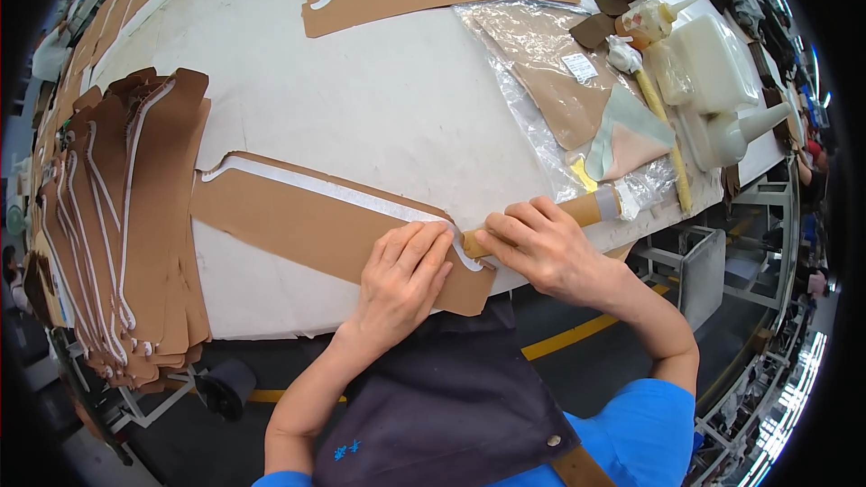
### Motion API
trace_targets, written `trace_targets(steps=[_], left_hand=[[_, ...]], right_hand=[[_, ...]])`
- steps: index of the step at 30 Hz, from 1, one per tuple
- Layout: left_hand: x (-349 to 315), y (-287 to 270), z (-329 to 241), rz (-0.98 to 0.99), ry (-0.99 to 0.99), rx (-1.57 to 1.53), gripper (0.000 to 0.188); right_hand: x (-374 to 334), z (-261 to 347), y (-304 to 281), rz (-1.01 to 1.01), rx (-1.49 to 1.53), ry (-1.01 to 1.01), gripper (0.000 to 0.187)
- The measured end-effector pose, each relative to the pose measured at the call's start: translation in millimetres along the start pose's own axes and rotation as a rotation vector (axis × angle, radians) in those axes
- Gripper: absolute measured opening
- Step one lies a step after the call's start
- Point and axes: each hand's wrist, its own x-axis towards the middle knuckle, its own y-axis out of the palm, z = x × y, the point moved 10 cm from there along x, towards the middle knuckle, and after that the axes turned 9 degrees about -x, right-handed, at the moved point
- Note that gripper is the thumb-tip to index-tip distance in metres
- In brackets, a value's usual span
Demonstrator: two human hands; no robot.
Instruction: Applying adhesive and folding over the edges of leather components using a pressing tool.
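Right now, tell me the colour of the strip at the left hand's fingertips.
The strip at the left hand is white, best seen in the head view.

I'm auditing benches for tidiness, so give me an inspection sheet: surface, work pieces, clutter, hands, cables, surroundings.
Surface: white table, faintly marked.
Work pieces: brown panel lying flat, white strip along its upper edge; panel pile at left.
Clutter: clear plastic bag holding a brown sheet, white container, at upper right.
Hands: left hand rests on the panel; right hand grips a brown rod-like tool.
Cables: nothing seen on the table.
Surroundings: metal frame, yellow floor line.
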Motion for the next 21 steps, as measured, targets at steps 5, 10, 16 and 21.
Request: trace_targets(steps=[5,10,16,21], left_hand=[[1.6,3.0,-1.9,0.01,0.01,0.042,0.043],[2.7,3.0,-4.0,0.005,0.028,0.087,0.043],[-1.7,6.0,-7.7,0.067,0.044,0.085,0.044],[-4.5,5.6,-7.1,0.039,0.033,0.078,0.046]], right_hand=[[2.3,-5.3,1.2,-0.01,0.012,-0.001,0.042],[7.7,-8.1,3.0,-0.019,0.019,-0.055,0.04],[4.4,1.6,4.8,0.05,0.005,-0.095,0.04],[7.6,-1.9,6.2,0.018,0.031,-0.098,0.037]])
